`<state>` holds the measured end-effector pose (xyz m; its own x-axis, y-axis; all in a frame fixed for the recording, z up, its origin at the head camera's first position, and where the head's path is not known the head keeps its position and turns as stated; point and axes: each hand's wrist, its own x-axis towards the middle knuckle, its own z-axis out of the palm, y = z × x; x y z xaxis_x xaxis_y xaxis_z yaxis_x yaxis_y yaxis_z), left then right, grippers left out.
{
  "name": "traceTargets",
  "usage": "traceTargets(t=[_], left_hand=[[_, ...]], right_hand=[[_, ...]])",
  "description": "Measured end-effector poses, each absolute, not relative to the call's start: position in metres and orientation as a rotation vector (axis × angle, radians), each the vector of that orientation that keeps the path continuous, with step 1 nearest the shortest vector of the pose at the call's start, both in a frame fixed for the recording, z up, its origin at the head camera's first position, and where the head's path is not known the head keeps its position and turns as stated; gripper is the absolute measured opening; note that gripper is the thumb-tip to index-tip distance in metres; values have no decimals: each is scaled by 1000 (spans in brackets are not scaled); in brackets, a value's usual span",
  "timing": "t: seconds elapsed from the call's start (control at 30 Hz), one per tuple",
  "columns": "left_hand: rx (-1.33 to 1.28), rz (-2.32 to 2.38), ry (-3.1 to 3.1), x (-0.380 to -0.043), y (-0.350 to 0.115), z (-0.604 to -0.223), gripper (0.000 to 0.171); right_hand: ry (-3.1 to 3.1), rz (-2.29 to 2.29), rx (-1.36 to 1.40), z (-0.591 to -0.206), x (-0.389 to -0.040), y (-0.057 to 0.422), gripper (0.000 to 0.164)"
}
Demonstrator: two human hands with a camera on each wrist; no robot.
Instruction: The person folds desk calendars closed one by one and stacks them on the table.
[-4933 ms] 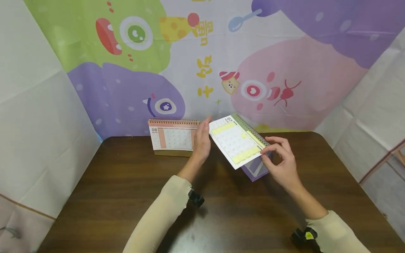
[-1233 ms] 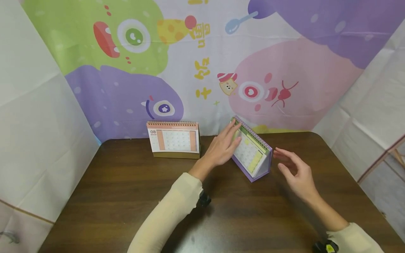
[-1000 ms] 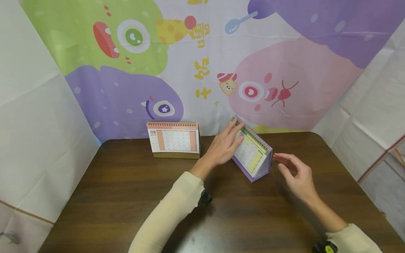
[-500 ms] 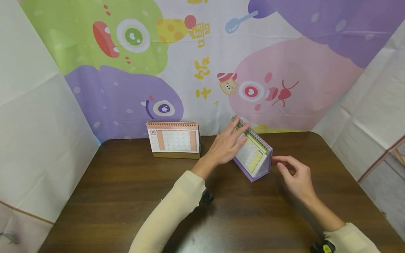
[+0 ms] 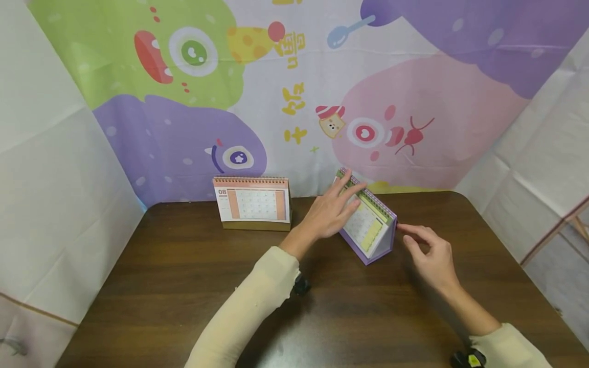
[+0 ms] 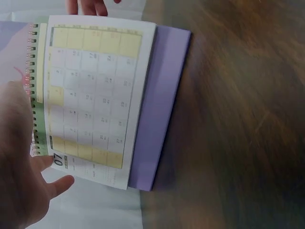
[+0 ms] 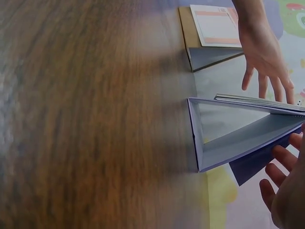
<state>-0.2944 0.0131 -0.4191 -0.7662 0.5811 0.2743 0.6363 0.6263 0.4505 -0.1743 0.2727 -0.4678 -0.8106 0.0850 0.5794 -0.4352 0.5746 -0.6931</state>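
A purple desk calendar [image 5: 374,230] stands upright and angled at the right of the table, its spiral on top. Its white and yellow page [image 6: 90,95] reads 07. My left hand [image 5: 329,212] spreads its fingers over the calendar's upper left part, near the spiral; contact is hard to judge. At the calendar's right end is my right hand [image 5: 431,255], fingertips reaching the rear side and partly hidden. In the right wrist view its fingers are loosely bent beside the back panel, where a dark purple sheet [image 7: 257,164] hangs away from the stand.
A second desk calendar [image 5: 253,202], salmon-coloured with page 08 on a brown stand, sits to the left at the table's rear. The dark wooden table [image 5: 184,296] backs onto a cartoon-printed cloth [image 5: 294,76]. White sheets flank both sides.
The 07 page, lifted between my hands at first, lies back against the purple stand. My left hand has moved right onto that calendar, then crept along it. My right hand moved to its rear edge.
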Motion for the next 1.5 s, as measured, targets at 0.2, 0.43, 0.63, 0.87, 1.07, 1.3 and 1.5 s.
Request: traceTargets(t=[0.2,0.43,0.63,0.87,1.07,1.3,1.5], left_hand=[[-1032,-804,-2746,-295,12,-420,55],[-1037,-832,-2769,-294,13,-420,55],[-1032,-830,-2784,-294,14,-420,56],[-1032,-822,-2770,-294,13,-420,55],[-1028,-833,-2778,-295,12,-419,56],[-1023,-848,-2777,-296,11,-418,56],[-1027,-849,-2781,-296,11,-418,56]], right_hand=[[-2225,1201,233,-469,-174,273,28],[-2196,1221,205,-472,-175,273,28],[-2220,1266,137,-471,-174,272,25],[-2309,1246,13,-465,-174,270,25],[-2375,1258,-72,-460,-178,269,34],[-2340,1383,-116,-455,-184,265,31],[-2220,1526,-116,-451,-187,259,38]])
